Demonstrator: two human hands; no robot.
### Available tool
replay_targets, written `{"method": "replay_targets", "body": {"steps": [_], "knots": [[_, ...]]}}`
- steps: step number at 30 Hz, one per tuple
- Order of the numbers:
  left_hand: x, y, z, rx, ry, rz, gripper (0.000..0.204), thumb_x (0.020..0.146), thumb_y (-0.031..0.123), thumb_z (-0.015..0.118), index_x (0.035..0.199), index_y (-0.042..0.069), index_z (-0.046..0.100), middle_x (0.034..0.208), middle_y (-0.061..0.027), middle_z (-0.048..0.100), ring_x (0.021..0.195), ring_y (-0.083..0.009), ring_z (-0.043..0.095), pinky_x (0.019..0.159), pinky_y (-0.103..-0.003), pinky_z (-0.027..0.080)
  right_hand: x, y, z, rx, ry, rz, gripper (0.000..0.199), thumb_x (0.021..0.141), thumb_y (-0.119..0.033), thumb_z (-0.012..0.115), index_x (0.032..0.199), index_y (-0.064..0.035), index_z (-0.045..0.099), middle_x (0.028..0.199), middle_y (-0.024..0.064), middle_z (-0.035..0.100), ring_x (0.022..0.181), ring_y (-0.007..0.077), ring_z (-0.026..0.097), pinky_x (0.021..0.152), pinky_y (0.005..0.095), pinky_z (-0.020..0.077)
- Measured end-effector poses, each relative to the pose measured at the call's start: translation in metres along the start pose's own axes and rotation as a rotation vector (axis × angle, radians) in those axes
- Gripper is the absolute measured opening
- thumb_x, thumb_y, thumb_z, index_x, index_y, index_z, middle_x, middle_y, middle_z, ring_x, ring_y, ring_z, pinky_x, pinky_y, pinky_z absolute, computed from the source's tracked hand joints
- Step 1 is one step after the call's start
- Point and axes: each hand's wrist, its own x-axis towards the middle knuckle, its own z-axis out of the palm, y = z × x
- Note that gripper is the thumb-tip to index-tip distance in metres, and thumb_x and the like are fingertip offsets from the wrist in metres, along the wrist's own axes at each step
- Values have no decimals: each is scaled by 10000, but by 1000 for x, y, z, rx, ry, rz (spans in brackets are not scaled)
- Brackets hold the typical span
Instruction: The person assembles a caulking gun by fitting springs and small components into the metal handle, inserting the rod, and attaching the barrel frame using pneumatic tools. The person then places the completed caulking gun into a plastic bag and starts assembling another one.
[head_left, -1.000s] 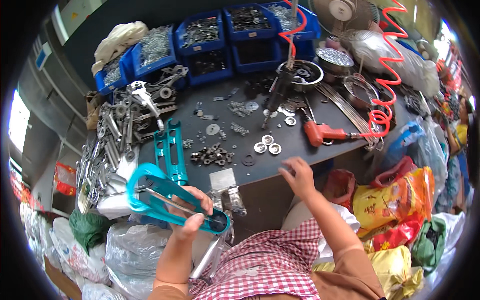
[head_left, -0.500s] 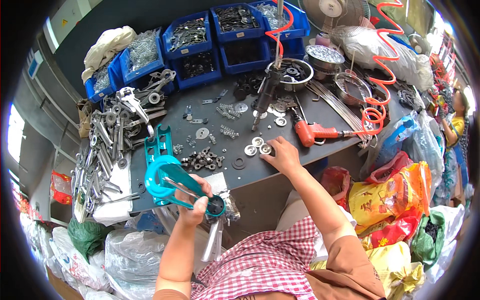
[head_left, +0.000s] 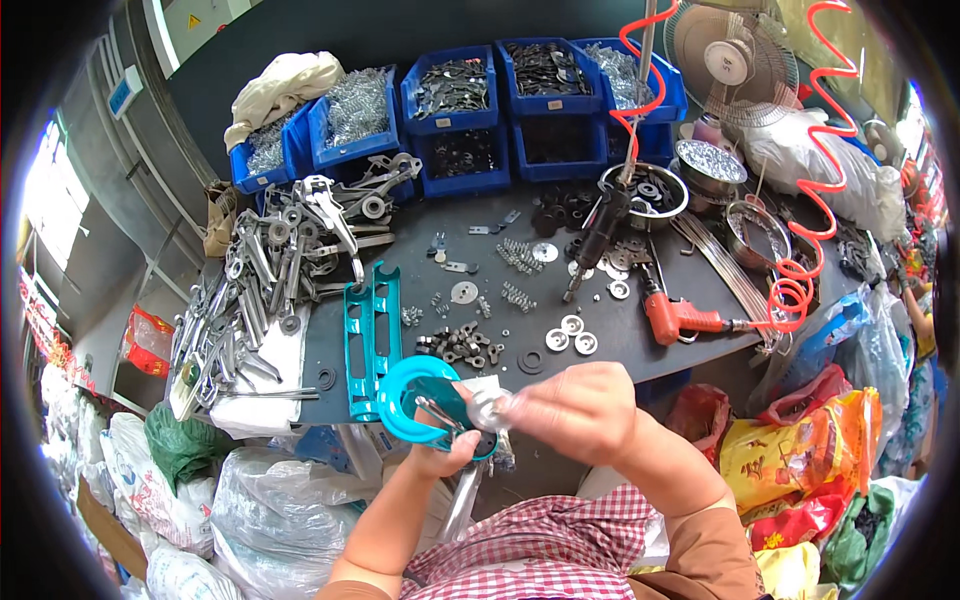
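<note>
Saw teal on the ring-headed part [head_left: 437, 390] and the slotted frame [head_left: 390, 325] behind it, silver on the round piece [head_left: 488, 406] beside it. Noted blue bins [head_left: 475, 118] behind it, a red pistol-shaped tool [head_left: 662, 318] to its right, a yellow-and-red sack [head_left: 790, 450] farther right, a red-and-white checked apron [head_left: 570, 530] on its near side.

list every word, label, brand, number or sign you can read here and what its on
Yellow-and-red bag: large printed characters, wording not copied out here.
Yellow warning triangle, upper left: symbol too small to read.
Blue-and-white sign, left: too small to read.
Fan hub: marking too blurred to read.
Tag on a blue bin: too small to read.
White plastic bag, lower left: red print, too blurred to read.
</note>
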Motion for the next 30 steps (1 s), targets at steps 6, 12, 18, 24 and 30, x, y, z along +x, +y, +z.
{"method": "replay_targets", "body": {"steps": [6,12,18,24,30], "knots": [[-28,-44,-13,204,4,-76,171,800,158,519,916,36,489,804,4,542,733,-100,540,656,-239,457,48,0,8,-264,-31,-356,261,646,-150,586,886,-59,631,740,-14,568,542,47,496,420,171,301],[-17,-27,-6,-10,80,-94,184,696,114,596,825,18,506,715,-17,518,642,-134,527,584,-248,456,54,9,-1,-244,-155,-437,272,651,-163,583,900,-65,630,752,-24,506,526,32,442,442,168,314],[-2,2,-1,-55,2,-162,372,630,58,587,966,8,437,763,-87,497,669,-152,510,604,-276,456,-10,136,-24,19,618,750,137,816,-62,585,933,9,578,841,63,602,686,125,559,630,265,464],[-5,-3,4,-228,36,-192,401,650,45,557,1019,32,402,802,-90,465,695,-154,483,609,-280,458,-112,262,32,422,651,1404,465,761,-381,669,1048,-45,525,865,23,578,757,131,549,669,272,441],[-6,-9,0,-110,-55,-121,357,682,69,518,1014,37,389,821,-70,462,755,-156,491,679,-311,443,-63,247,43,790,613,1348,296,767,-254,648,954,-69,511,748,48,561,669,165,556,602,302,465]]}}
